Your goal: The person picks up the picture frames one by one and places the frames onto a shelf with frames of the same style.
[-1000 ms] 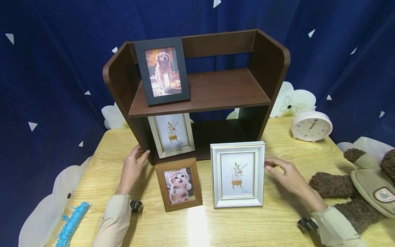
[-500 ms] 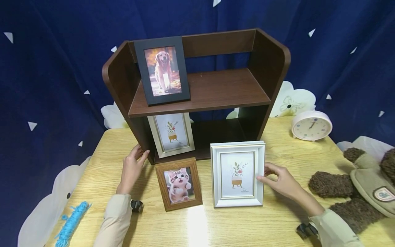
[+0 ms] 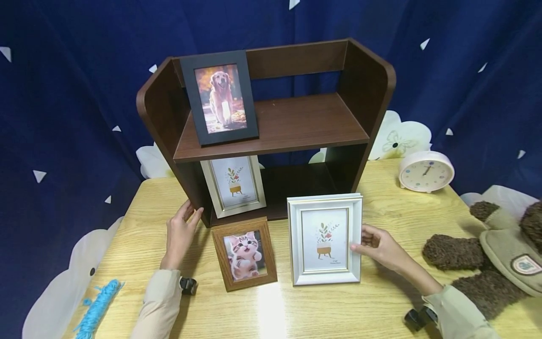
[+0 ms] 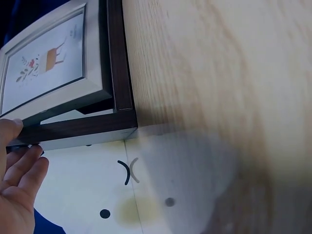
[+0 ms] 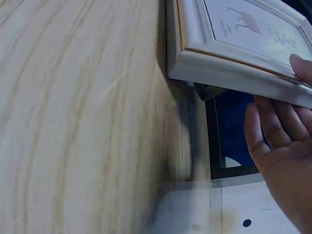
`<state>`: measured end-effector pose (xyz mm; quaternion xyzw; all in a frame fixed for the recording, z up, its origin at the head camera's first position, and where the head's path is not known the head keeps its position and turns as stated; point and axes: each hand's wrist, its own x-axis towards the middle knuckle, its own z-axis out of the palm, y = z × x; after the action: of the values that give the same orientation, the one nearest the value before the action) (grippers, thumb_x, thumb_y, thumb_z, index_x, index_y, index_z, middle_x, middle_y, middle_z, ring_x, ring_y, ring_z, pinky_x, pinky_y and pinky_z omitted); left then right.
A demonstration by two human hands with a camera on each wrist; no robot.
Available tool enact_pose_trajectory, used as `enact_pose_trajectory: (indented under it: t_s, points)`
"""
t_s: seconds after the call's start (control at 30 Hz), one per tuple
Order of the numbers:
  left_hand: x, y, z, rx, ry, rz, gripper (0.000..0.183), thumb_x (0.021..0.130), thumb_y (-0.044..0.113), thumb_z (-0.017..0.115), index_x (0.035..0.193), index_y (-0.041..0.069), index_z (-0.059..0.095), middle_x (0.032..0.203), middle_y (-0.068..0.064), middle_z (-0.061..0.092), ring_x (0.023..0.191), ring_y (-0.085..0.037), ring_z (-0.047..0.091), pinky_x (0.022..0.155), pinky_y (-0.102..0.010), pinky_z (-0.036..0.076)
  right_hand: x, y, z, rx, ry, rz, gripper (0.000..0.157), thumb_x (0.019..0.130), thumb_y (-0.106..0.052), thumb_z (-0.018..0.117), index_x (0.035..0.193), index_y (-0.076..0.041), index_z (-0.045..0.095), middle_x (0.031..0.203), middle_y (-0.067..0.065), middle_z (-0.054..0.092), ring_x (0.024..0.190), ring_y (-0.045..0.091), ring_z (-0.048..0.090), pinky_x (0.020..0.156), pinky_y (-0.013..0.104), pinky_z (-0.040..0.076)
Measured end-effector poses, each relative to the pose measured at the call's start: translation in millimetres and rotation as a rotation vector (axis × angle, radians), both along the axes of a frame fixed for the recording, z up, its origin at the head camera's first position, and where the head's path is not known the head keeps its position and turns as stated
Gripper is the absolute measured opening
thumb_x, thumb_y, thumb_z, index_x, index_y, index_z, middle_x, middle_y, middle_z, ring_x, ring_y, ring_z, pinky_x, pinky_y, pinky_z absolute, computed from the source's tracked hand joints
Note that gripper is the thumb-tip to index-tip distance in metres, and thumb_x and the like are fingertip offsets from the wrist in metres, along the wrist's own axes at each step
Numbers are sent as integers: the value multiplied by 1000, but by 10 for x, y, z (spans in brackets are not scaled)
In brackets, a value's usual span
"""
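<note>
The right hand (image 3: 381, 247) pinches the right edge of a white picture frame (image 3: 355, 278), thumb on the front border and fingers behind it. That frame stands on the table before a dark brown two-tier shelf (image 3: 313, 120). On the shelf's left side panel, low down, the left hand (image 3: 179, 233) holds the front edge; the left wrist view has the thumb on one face and fingers (image 4: 29, 170) on the other. Beside this panel, a cream picture frame (image 3: 215, 188) stands in the lower tier. A brown wooden frame (image 3: 251, 282) with a kitten picture stands in front.
A black frame (image 3: 250, 101) with a dog picture leans on the upper tier at left. A round white clock (image 3: 425, 174) and a brown teddy bear (image 3: 455, 254) are at right. Blue cord (image 3: 98, 308) lies at the table's left edge, and a dark blue curtain (image 3: 84, 94) hangs behind.
The right hand has moved left from the white frame's side and its thumb now lies on the front border. The left hand keeps its place on the shelf panel.
</note>
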<state>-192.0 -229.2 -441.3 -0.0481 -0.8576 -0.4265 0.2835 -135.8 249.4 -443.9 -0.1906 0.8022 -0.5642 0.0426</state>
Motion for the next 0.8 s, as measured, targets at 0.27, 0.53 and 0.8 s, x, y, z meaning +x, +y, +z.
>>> enact_pose_trajectory:
  t_s: [0.27, 0.53, 0.8]
  points:
    - [-6, 0, 19, 17, -15, 17, 38, 84, 6, 71, 118, -10, 60, 111, -29, 63, 100, -40, 64, 84, -39, 54, -16, -6, -31, -78, -20, 64, 48, 85, 6, 62, 125, 22, 42, 101, -13, 67, 89, 5, 65, 76, 22, 57]
    - [-7, -1, 9, 10, 4, 28, 34, 84, 4, 71, 114, -11, 62, 106, -29, 64, 96, -41, 66, 81, -39, 54, -27, -15, -66, -122, -17, 99, 46, 85, 10, 60, 123, 25, 40, 102, -15, 67, 89, 6, 66, 76, 22, 57]
    - [-19, -2, -13, -13, 37, 21, 33, 82, 2, 72, 111, -11, 63, 103, -29, 65, 92, -40, 67, 78, -37, 54, 5, 9, -99, -149, -47, 76, 43, 85, 8, 62, 123, 18, 45, 104, -15, 68, 93, 6, 66, 78, 24, 57]
